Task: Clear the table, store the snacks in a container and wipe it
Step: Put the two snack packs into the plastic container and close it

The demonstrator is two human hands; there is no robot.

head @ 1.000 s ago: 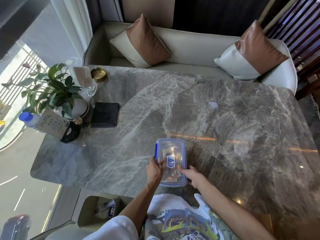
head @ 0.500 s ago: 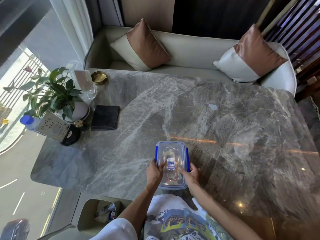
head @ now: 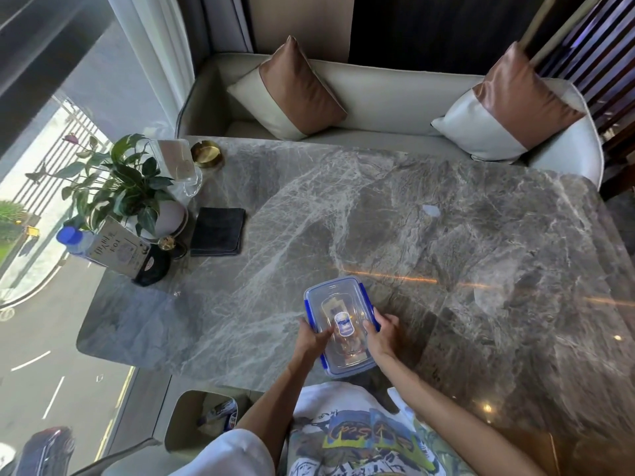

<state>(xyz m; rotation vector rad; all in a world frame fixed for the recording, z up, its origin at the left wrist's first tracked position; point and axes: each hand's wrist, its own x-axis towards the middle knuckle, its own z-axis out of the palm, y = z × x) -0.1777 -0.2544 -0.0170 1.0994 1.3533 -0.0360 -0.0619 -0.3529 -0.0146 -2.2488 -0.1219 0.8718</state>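
A clear plastic container with a lid and blue side clips lies on the grey marble table near its front edge. Yellowish snacks show through the lid. My left hand grips the container's left side with the thumb on the lid. On the right side, my right hand presses against the blue clip. A folded black cloth lies at the table's left.
At the left end stand a potted plant, a blue-capped bottle, a card sign, a clear stand and a brass ashtray. A white scrap lies mid-table. A cream sofa with cushions lines the far side.
My right hand moved from the lid's front to the right blue clip, which is now folded against the side. My left hand stayed on the left side.
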